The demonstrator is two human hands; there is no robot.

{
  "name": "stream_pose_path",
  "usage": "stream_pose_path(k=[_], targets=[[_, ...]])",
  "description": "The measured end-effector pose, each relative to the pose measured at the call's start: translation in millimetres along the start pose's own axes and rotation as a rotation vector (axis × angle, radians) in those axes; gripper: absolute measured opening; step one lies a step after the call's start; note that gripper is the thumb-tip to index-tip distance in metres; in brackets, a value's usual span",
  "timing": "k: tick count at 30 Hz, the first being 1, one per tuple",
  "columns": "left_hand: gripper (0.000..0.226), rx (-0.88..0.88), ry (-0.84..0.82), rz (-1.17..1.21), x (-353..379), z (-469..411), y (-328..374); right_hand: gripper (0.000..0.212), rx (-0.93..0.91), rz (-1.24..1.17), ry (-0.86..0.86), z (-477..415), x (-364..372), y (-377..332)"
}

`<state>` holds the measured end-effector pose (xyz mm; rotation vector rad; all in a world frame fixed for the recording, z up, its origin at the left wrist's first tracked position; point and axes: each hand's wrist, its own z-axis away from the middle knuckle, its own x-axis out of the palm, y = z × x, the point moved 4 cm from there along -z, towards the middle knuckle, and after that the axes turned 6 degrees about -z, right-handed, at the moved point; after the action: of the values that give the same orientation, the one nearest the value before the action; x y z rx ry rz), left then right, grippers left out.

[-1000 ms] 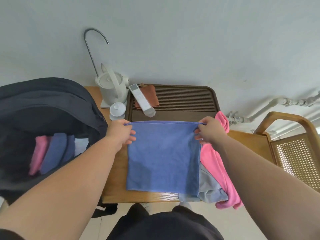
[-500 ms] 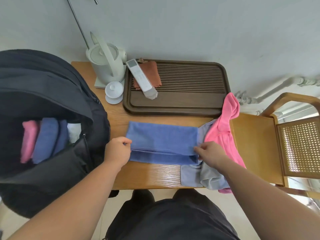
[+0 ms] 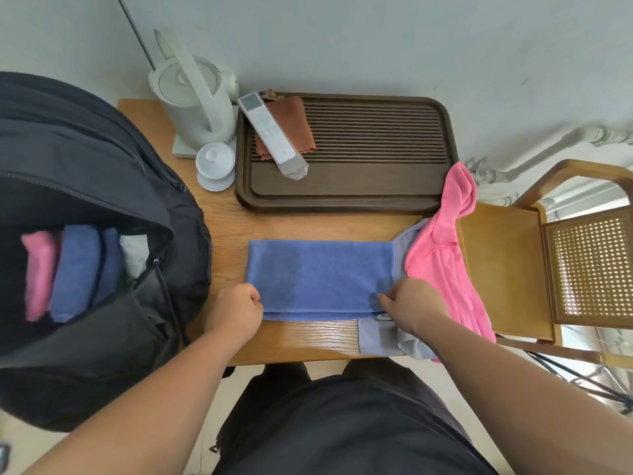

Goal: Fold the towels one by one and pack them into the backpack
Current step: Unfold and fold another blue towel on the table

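You've brought the blue towel [image 3: 318,272] down; it now lies folded in half just in front of the tray [image 3: 342,197]. Your left hand [image 3: 236,311] and right hand [image 3: 407,306] each pinch a near corner with curled fingers. Left of the tray, the backpack [image 3: 85,149] already holds several folded towels. To the tray's right, the pink towel [image 3: 442,255] and grey towel [image 3: 376,337] are still unfolded.

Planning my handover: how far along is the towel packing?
Done: several folded towels stand in the backpack. In hand: left hand and right hand pinch the near corners of the doubled blue towel. Left: finish folding, pack it, then the pink towel and grey towel.
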<state>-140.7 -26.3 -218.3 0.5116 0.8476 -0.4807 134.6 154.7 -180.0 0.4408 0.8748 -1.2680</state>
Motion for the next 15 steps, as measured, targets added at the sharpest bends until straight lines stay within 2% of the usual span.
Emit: stream_pose_path(k=[4, 6, 8, 11, 13, 15], targets=[[0.011, 0.052, -0.028, -0.159, -5.2, 4.6, 8.7, 0.027, -0.012, 0.179, -0.115, -6.7, 13.0, 1.2], [0.017, 0.049, -0.035, -0.180, -10.9, 2.2, 15.9, 0.026, -0.035, 0.198, -0.062, -9.7, 8.1, -8.8], [0.014, 0.034, 0.015, -0.138, -18.0, -2.5, 21.7, 0.030, -0.153, 0.210, 0.077, -13.2, 0.0, -27.7], [0.024, -0.020, 0.155, 0.011, -25.1, -8.0, 27.9, 0.051, -0.385, 0.217, 0.196, -18.2, 2.0, -63.7], [0.041, -0.095, 0.166, 0.092, -22.7, -13.9, 32.0, 0.069, -0.417, 0.214, 0.135, -26.1, 16.6, -79.6], [0.061, -0.177, 0.132, 0.096, -17.3, -20.2, 34.9, 0.082, -0.372, 0.275, 0.020, -34.7, 40.3, -83.3]])
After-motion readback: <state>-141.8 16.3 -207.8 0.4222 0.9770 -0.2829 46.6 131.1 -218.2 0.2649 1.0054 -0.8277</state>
